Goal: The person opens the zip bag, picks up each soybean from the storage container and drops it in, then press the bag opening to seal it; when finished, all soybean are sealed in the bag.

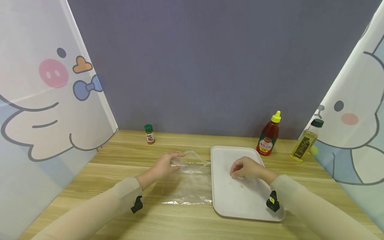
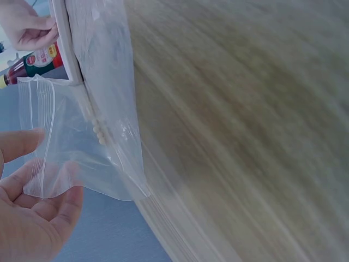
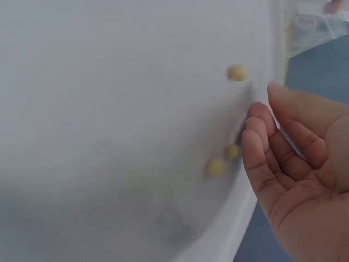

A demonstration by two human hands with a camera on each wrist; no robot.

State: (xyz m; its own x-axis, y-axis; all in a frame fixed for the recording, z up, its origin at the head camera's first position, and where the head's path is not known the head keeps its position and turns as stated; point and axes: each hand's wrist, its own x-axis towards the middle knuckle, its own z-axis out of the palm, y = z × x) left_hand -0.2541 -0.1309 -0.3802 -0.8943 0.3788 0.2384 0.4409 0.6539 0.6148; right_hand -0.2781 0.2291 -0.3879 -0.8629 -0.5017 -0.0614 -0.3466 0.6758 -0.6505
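My left hand (image 1: pixel 164 165) holds a clear zip bag (image 2: pixel 65 120) by its mouth, thumb on one side and fingers curled on the other. The mouth stands spread apart, and the rest of the plastic lies on the table. Several pale yellow beans (image 2: pixel 99 134) show in a row through the plastic. Over the white tray (image 1: pixel 222 200), my right hand (image 1: pixel 247 167) reaches down with fingers loosely bent and thumb beside the index fingertip. No bean shows between them. Loose beans (image 3: pixel 216 167) lie on the tray near these fingertips, one bean (image 3: pixel 237 72) just beyond the thumb.
Behind the tray stands a red sauce bottle (image 1: pixel 268 136) with a yellow nozzle. To its right is an oil bottle (image 1: pixel 304 145) with a dark cap. A small green-capped spice jar (image 1: pixel 149 135) stands at the back left. A grey panel (image 1: pixel 192 66) closes off the table's far side.
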